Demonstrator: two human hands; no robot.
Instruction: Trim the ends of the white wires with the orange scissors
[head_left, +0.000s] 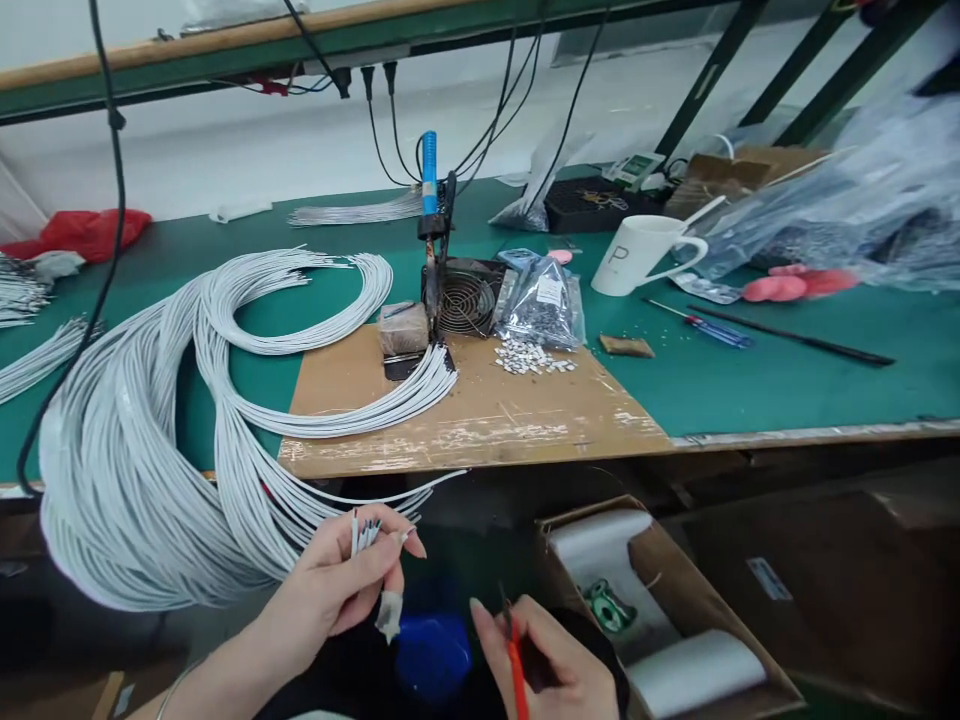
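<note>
My left hand (341,580) is closed around the stripped ends of several white wires (365,532), held below the bench edge; one fingertip wears a taped wrap. These wires run back into a big looped bundle of white cables (127,440) that hangs over the green bench. My right hand (551,665) grips a red-handled tool (516,670), its thin tip pointing up toward the wire ends. A second cable loop (352,400) lies on the brown board (487,420), ending near a soldering stand (431,240).
On the bench sit a small fan (465,300), a bag of parts (541,300), loose metal terminals (532,358), a white mug (637,255), a screwdriver (705,328) and plastic bags (847,200). An open cardboard box (660,610) stands below right, and a blue container (431,655) sits between my hands.
</note>
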